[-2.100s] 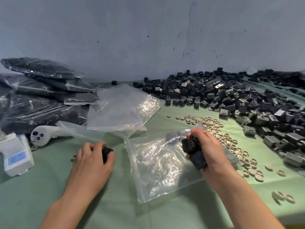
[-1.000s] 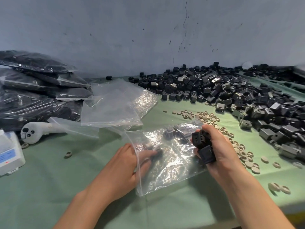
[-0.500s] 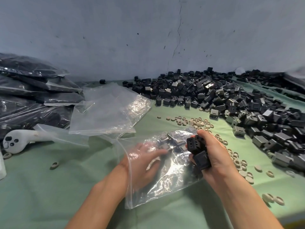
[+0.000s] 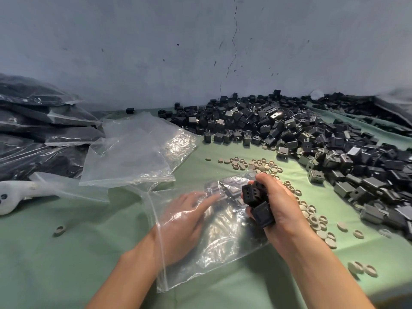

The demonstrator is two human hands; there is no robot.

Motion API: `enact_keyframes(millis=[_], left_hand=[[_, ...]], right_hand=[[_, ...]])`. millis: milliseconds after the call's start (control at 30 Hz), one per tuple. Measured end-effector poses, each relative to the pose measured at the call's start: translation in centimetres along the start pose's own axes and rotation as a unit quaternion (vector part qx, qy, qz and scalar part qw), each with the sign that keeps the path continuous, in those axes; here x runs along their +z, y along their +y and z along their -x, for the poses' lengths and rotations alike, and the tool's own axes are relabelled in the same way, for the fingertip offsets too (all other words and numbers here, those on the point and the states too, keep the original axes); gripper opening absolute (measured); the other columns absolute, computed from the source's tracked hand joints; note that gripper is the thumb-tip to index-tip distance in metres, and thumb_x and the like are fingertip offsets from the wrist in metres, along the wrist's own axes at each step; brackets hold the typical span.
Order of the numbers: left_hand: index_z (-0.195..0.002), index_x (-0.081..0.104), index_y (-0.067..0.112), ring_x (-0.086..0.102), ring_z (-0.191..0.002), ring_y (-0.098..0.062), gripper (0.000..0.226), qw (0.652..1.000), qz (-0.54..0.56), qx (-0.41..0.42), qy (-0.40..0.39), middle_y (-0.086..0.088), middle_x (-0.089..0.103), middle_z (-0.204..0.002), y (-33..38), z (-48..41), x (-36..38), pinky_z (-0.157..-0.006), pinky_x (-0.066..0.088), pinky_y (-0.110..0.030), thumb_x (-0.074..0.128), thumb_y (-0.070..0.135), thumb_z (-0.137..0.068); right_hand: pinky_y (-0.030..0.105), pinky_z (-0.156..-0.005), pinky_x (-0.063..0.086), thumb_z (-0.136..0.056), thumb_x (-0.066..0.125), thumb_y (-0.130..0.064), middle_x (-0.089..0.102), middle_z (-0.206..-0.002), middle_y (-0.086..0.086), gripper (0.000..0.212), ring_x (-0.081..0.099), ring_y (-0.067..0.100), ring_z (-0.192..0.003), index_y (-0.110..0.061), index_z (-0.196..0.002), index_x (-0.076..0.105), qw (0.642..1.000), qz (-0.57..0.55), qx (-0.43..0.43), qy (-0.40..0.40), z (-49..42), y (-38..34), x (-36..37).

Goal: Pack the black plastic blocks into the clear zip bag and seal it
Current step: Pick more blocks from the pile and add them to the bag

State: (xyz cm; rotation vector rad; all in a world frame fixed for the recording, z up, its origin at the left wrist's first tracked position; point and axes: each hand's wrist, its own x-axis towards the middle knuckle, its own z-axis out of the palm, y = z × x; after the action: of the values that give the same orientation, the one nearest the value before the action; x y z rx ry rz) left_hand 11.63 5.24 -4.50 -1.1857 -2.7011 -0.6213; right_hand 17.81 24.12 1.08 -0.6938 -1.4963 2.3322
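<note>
A clear zip bag (image 4: 223, 248) lies on the green cloth in front of me, its open mouth toward the left. My left hand (image 4: 185, 221) is inside the bag up to the wrist, fingers stretched toward several black blocks (image 4: 225, 189) at the bag's far end. My right hand (image 4: 276, 210) sits at the bag's right edge and grips several black plastic blocks (image 4: 256, 201) stacked in its fist. A large heap of loose black blocks (image 4: 312, 139) covers the table to the right and back.
Empty clear bags (image 4: 136, 152) lie at centre left. Filled, sealed bags (image 4: 40, 130) are stacked at far left. A white controller (image 4: 13, 197) lies near them. Several beige rings (image 4: 310, 210) are scattered right of my hand, one (image 4: 59, 230) at left. A grey wall stands behind.
My left hand picked up a block from the table, moved right and pushed into the bag's mouth, reaching deeper each frame. My right hand kept its grip on the blocks.
</note>
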Motion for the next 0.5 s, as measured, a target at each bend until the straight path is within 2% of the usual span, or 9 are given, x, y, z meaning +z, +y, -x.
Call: enact_keyframes(millis=[100, 167, 200, 267, 333, 367, 400, 433, 500], left_hand=[[-0.135, 0.058, 0.033, 0.051, -0.122, -0.013, 0.044, 0.998, 0.049, -0.040, -0.001, 0.009, 0.058, -0.130, -1.1, 1.1, -0.7, -0.108, 0.041, -0.037, 0.034, 0.047, -0.100], [-0.118, 0.067, 0.035, 0.055, -0.112, -0.010, 0.028, 0.992, 0.071, -0.100, 0.021, 0.017, 0.058, -0.118, -1.7, 2.5, -1.7, -0.101, 0.044, -0.032, 0.049, 0.038, -0.097], [-0.108, 0.071, 0.033, 0.058, -0.105, -0.014, 0.028, 0.987, 0.067, -0.134, 0.051, 0.015, 0.061, -0.112, -1.8, 3.2, -2.3, -0.095, 0.048, -0.035, 0.048, 0.038, -0.092], [-0.086, 0.071, 0.027, 0.062, -0.088, -0.027, 0.036, 0.958, 0.039, -0.227, 0.172, 0.006, 0.070, -0.095, -1.6, 4.5, -4.0, -0.077, 0.051, -0.040, 0.037, 0.033, -0.079], [-0.073, 0.064, 0.023, 0.055, -0.069, -0.028, 0.028, 0.900, 0.008, -0.299, 0.316, 0.006, 0.063, -0.073, -1.4, 5.2, -6.1, -0.062, 0.045, -0.037, 0.036, 0.020, -0.073], [-0.071, 0.060, 0.022, 0.048, -0.066, -0.025, 0.025, 0.884, -0.011, -0.296, 0.362, 0.007, 0.057, -0.070, -1.0, 5.3, -7.0, -0.058, 0.040, -0.035, 0.036, 0.016, -0.073], [-0.071, 0.057, 0.023, 0.045, -0.066, -0.022, 0.022, 0.883, -0.026, -0.269, 0.383, 0.009, 0.053, -0.071, -0.5, 5.4, -7.6, -0.057, 0.037, -0.033, 0.037, 0.014, -0.075], [-0.074, 0.056, 0.025, 0.045, -0.067, -0.017, 0.021, 0.896, -0.030, -0.228, 0.381, 0.011, 0.053, -0.074, 0.2, 5.3, -7.9, -0.058, 0.036, -0.032, 0.038, 0.014, -0.077], [-0.088, 0.057, 0.028, 0.051, -0.071, -0.007, 0.018, 0.937, 0.000, -0.141, 0.319, 0.014, 0.056, -0.086, 1.6, 5.0, -7.3, -0.060, 0.041, -0.027, 0.043, 0.018, -0.086]], right_hand=[[0.029, -0.041, 0.045, -0.094, 0.064, -0.026, 0.059, -0.081, 0.010, 0.016, 0.056, 0.017, -0.051, -0.012, -0.099, 0.057, 1.000, 0.006, 0.011, -0.018, 0.2, 0.3, 0.3], [0.028, -0.043, 0.046, -0.093, 0.065, -0.025, 0.062, -0.086, 0.011, 0.014, 0.057, 0.023, -0.062, -0.013, -0.097, 0.060, 0.999, 0.021, 0.004, -0.028, 0.3, 0.6, 0.5], [0.026, -0.043, 0.047, -0.093, 0.066, -0.023, 0.063, -0.088, 0.010, 0.011, 0.057, 0.024, -0.066, -0.013, -0.096, 0.062, 0.999, 0.028, -0.002, -0.034, 0.4, 0.7, 0.7], [0.025, -0.040, 0.045, -0.093, 0.066, -0.019, 0.065, -0.090, 0.010, 0.006, 0.057, 0.022, -0.063, -0.014, -0.096, 0.065, 0.998, 0.036, -0.011, -0.046, 0.6, 1.0, 1.0], [0.026, -0.040, 0.044, -0.092, 0.066, -0.018, 0.065, -0.090, 0.009, 0.006, 0.057, 0.018, -0.058, -0.015, -0.097, 0.066, 0.997, 0.040, -0.014, -0.059, 0.9, 1.3, 1.2], [0.027, -0.040, 0.044, -0.093, 0.066, -0.017, 0.065, -0.091, 0.008, 0.006, 0.057, 0.017, -0.057, -0.015, -0.098, 0.067, 0.997, 0.041, -0.014, -0.066, 1.0, 1.5, 1.4], [0.027, -0.040, 0.044, -0.093, 0.066, -0.017, 0.065, -0.091, 0.008, 0.006, 0.057, 0.017, -0.058, -0.015, -0.098, 0.067, 0.996, 0.041, -0.014, -0.075, 1.1, 1.6, 1.6], [0.027, -0.040, 0.044, -0.093, 0.066, -0.017, 0.065, -0.090, 0.008, 0.005, 0.057, 0.018, -0.057, -0.015, -0.098, 0.067, 0.996, 0.040, -0.014, -0.084, 1.2, 1.8, 1.8], [0.027, -0.040, 0.043, -0.093, 0.066, -0.017, 0.064, -0.090, 0.007, 0.006, 0.056, 0.017, -0.055, -0.015, -0.099, 0.066, 0.994, 0.043, -0.018, -0.098, 1.5, 2.1, 2.4]])
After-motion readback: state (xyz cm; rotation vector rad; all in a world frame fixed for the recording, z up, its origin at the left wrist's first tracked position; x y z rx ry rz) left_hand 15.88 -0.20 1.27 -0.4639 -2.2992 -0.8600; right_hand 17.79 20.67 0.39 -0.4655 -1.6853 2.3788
